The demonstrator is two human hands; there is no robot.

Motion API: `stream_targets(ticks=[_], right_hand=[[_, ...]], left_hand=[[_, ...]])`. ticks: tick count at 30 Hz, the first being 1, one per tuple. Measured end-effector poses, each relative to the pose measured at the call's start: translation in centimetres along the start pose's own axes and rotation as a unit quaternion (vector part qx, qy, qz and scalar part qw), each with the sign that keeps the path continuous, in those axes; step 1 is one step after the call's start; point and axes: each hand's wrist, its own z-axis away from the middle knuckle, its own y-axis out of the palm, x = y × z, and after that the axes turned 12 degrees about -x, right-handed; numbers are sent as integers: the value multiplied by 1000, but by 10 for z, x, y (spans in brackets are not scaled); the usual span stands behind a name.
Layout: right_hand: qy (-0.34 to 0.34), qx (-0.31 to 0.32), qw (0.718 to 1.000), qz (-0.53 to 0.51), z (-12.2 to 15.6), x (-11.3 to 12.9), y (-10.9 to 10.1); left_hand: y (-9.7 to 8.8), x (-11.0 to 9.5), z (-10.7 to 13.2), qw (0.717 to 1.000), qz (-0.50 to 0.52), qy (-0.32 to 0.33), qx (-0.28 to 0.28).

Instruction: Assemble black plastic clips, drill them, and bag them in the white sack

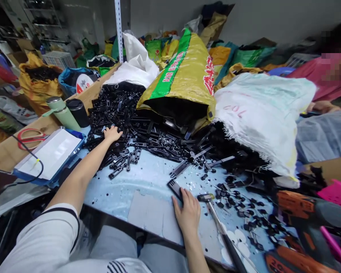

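Observation:
My left hand (112, 134) reaches out to the heap of black plastic parts (113, 108) at the back left. Its fingers are apart and touch the parts. Near the table's front edge, my right hand (189, 214) grips a flat black plastic piece (175, 188) with slots at its far end; the near end is hidden under the fingers. Just right of that hand lies a hammer (216, 218), its head by my fingertips and its dark handle toward me. A grey sheet (152, 216) lies under and left of my right hand.
Open sacks, one yellow (187, 72) and one white (261, 110), spill black parts onto the blue table. An orange power drill (301, 212), small black-headed pieces (235, 201) and white discs (238, 236) are at right. Bottles (63, 113) and red scissors (31, 138) are at left. Another person's sleeve (324, 77) shows far right.

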Motion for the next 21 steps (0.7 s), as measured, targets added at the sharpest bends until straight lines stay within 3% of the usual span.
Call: stream_targets(ticks=[3, 7, 10, 13, 16, 18, 21], right_hand=[[11, 17, 999, -25, -1, 4, -1], [54, 69, 993, -81, -5, 8, -15], [126, 97, 970, -186, -8, 10, -28], [235, 131, 913, -308, -9, 16, -35], [287, 164, 857, -396, -8, 23, -40], [257, 167, 860, -408, -8, 24, -47], [90, 197, 909, -355, -7, 18, -63]], left_hand=[[-9, -7, 29, 998, -27, 54, -21], [-38, -5, 50, 978, -21, 84, -188], [-61, -15, 71, 967, -16, 106, -230], [-69, -47, 130, 971, -12, 173, -167], [-58, -83, 223, 955, -7, 296, -25], [-49, -98, 280, 943, -3, 331, 33], [-43, -92, 333, 953, 2, 304, 14]])
